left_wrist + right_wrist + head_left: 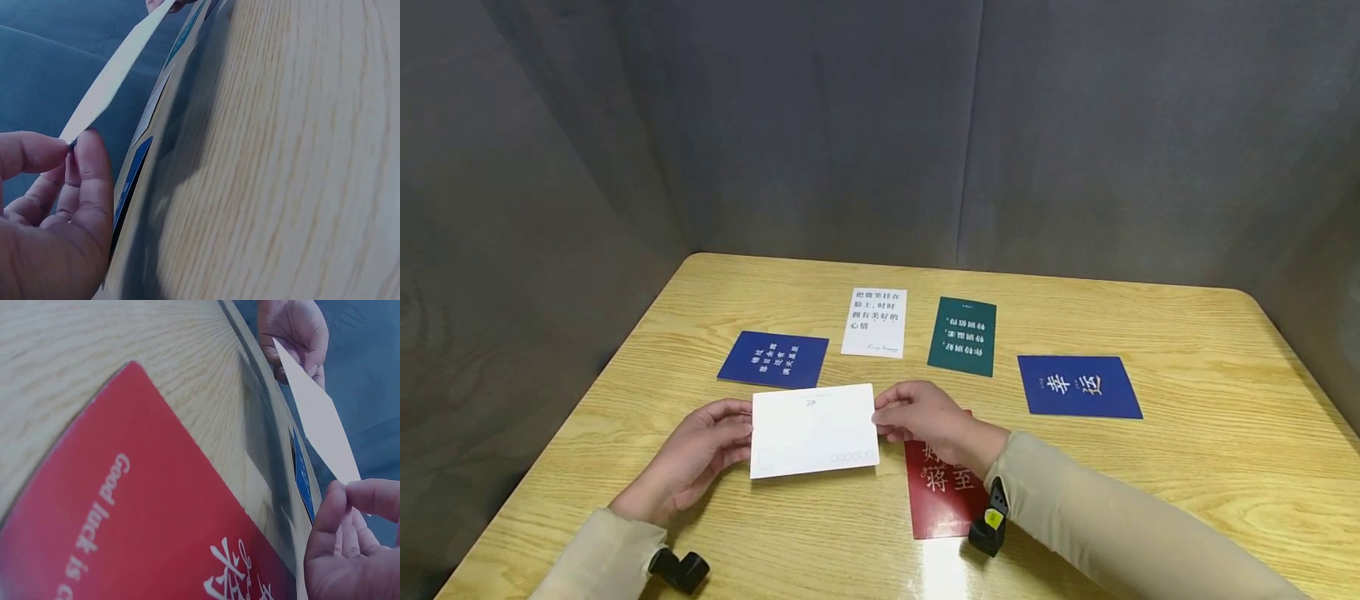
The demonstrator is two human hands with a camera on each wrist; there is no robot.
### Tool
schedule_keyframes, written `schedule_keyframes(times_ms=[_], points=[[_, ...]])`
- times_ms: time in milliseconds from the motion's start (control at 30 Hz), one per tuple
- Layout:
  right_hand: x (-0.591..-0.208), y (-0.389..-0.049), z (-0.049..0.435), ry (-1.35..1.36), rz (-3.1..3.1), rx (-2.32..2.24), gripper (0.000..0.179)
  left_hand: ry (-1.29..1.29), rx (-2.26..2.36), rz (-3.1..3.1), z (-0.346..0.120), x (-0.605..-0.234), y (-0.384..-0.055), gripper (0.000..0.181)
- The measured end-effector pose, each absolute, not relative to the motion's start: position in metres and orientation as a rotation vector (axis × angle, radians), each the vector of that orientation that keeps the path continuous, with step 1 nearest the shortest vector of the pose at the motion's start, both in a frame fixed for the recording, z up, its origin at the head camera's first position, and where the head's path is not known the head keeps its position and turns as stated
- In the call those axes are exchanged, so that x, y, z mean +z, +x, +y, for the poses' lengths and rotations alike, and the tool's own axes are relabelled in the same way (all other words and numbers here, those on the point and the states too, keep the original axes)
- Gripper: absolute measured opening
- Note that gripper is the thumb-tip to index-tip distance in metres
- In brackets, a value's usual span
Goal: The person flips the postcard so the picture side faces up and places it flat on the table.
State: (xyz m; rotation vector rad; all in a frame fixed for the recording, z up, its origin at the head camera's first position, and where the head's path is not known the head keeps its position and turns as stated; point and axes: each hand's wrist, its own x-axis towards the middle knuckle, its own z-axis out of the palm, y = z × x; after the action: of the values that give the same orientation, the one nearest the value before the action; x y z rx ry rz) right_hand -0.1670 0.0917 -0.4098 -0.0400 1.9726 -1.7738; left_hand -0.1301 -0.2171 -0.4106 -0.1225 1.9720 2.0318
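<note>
A white postcard (814,432), with faint print and a row of small boxes, is held above the table between both hands. My left hand (703,446) pinches its left edge, thumb against fingers, as the left wrist view of the postcard (115,78) also shows. At the opposite edge my right hand (925,421) pinches it between thumb and fingertips; the right wrist view has the postcard (319,419) tilted there. Beneath my right wrist lies a red card (936,508) with pale lettering, partly hidden by that hand and forearm.
On the wooden table (1210,500) lie a blue card (808,358) at left, a white card with text (880,337) and a green card (951,358) farther back, and another blue card (1075,400) at right. A grey curtain (850,142) stands behind the table.
</note>
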Motion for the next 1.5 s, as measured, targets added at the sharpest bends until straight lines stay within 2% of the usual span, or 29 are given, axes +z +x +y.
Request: schedule_keyframes(times_ms=[300, 567, 733, 1067, 1333, 1500], points=[[-0.408, -0.169, 0.091, -0.046, 1.863, -1.837, 0.015, -0.157, 2.054, 1.984, -0.216, -0.409, -0.130, 0.016], [-0.405, -0.173, 0.094, -0.112, 1.740, -1.984, 0.021, -0.101, 2.202, 1.780, -0.220, -0.407, -0.131, 0.028], [-0.407, -0.174, 0.092, -0.085, 1.848, -1.947, 0.016, -0.086, 2.146, 1.858, -0.220, -0.407, -0.130, 0.021], [-0.411, -0.173, 0.090, -0.044, 1.882, -1.921, 0.014, -0.087, 2.071, 2.030, -0.216, -0.410, -0.129, 0.018], [-0.415, -0.170, 0.090, -0.045, 1.941, -1.878, 0.014, -0.061, 1.906, 2.050, -0.217, -0.410, -0.127, 0.032], [-0.416, -0.169, 0.090, -0.045, 1.956, -1.850, 0.013, -0.049, 1.867, 2.027, -0.218, -0.410, -0.126, 0.030]])
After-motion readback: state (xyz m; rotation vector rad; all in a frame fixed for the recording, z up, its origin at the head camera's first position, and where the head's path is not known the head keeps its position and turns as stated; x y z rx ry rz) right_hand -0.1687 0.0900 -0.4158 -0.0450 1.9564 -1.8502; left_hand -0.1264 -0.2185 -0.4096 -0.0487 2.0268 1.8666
